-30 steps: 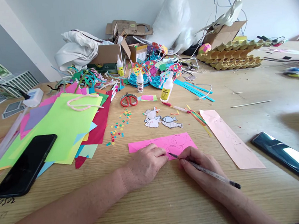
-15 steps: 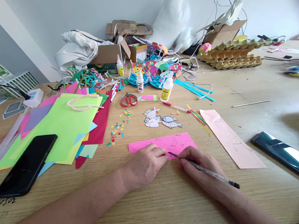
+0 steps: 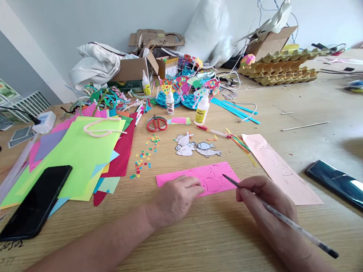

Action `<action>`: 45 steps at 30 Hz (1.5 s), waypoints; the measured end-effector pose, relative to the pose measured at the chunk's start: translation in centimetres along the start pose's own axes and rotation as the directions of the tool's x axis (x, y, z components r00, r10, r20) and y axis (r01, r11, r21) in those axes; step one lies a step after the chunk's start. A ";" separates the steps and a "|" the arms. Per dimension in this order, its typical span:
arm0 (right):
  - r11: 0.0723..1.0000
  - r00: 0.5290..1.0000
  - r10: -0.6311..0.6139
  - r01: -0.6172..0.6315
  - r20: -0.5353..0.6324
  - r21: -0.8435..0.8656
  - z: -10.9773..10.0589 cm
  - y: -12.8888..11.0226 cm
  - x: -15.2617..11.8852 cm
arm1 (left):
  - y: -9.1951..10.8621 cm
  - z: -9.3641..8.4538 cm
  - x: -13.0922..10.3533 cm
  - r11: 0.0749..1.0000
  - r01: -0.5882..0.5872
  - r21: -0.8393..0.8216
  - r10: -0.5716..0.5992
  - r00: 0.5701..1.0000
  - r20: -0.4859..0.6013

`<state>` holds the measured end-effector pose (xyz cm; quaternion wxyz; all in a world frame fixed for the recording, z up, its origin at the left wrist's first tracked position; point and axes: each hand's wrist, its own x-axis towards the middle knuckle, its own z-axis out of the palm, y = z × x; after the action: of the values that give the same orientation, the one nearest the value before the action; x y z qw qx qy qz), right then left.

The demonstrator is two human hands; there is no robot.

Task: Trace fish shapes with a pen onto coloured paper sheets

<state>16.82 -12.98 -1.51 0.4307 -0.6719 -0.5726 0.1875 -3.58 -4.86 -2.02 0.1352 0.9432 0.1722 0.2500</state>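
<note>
Now pink paper is seemingly steadied by the left hand, fingers extended, pen pinched in the right hand.

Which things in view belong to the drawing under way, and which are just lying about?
Belongs:
pen, in the right hand
bright pink strip, under the left hand
paler pink strip with drawn lines, probably

Lying about, it seems:
black phone at left
egg trays at the back
confetti dots
</note>
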 end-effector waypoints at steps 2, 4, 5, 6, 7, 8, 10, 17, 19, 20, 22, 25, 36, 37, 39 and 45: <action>0.999 0.996 -0.029 0.028 -0.086 -0.018 0.1 0.1 -0.2 | -0.5 -0.3 0.2 0.997 0.043 -0.063 -0.049 0.993 -0.110; 0.998 0.988 -0.061 0.056 -0.142 -0.036 0.2 0.2 -0.3 | -1.1 -0.8 0.5 0.989 0.122 -0.088 -0.135 0.978 -0.162; 0.997 0.984 -0.073 0.066 -0.161 -0.049 0.3 0.2 -0.3 | -1.4 -1.0 0.7 0.982 0.169 -0.089 -0.181 0.970 -0.160; 0.995 0.982 -0.082 0.072 -0.173 -0.061 0.4 0.2 -0.2 | -1.6 -1.3 0.8 0.974 0.212 -0.082 -0.222 0.964 -0.144; 0.994 0.981 -0.090 0.078 -0.175 -0.076 0.4 0.1 -0.2 | -1.8 -1.5 1.0 0.966 0.251 -0.068 -0.257 0.959 -0.118; 0.992 0.982 -0.102 0.088 -0.161 -0.090 0.4 0.1 -0.1 | -1.9 -1.8 1.1 0.958 0.284 -0.049 -0.287 0.955 -0.078; 0.986 0.984 -0.136 0.123 -0.114 -0.115 0.3 0.0 0.0 | -2.0 -2.4 1.3 0.942 0.336 -0.002 -0.336 0.942 0.018; 0.889 0.900 -0.405 0.429 0.164 -0.159 -0.5 0.0 0.1 | -1.7 -4.2 1.0 0.898 0.421 0.132 -0.440 0.840 0.316; 0.859 0.883 -0.438 0.466 0.167 -0.209 -1.0 -0.1 0.3 | -1.6 -4.6 1.0 0.883 0.442 0.161 -0.469 0.809 0.355; 0.855 0.884 -0.437 0.465 0.164 -0.229 -1.3 -0.1 0.6 | -1.6 -4.9 1.0 0.872 0.458 0.174 -0.489 0.788 0.374; 0.875 0.900 -0.400 0.431 0.173 -0.219 -2.1 -0.2 1.3 | -1.5 -5.4 1.2 0.844 0.501 0.191 -0.533 0.741 0.408; 0.932 0.902 -0.327 0.356 0.281 -0.061 -3.0 -0.2 2.8 | -1.7 -5.8 1.5 0.814 0.548 0.191 -0.572 0.703 0.423; 0.720 0.973 -0.177 0.024 0.149 0.694 -1.3 -1.1 8.4 | -3.0 -4.9 1.3 0.836 0.512 0.198 -0.545 0.731 0.410; 0.687 0.978 -0.158 0.008 0.138 0.727 -0.9 -0.9 8.6 | -2.9 -4.8 1.3 0.832 0.517 0.200 -0.551 0.730 0.404; 0.659 0.979 -0.153 -0.002 0.137 0.752 -0.1 -0.4 8.6 | -2.7 -4.8 1.4 0.823 0.534 0.194 -0.564 0.728 0.390; 0.832 0.869 -0.374 0.161 0.324 0.530 1.5 -0.1 6.4 | -3.0 -4.0 1.0 0.816 0.555 0.163 -0.573 0.735 0.363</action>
<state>17.39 -6.48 -0.69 0.4765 -0.3971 -0.6749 0.3998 -5.61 -1.09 0.73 0.2159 0.8795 0.4241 -0.0023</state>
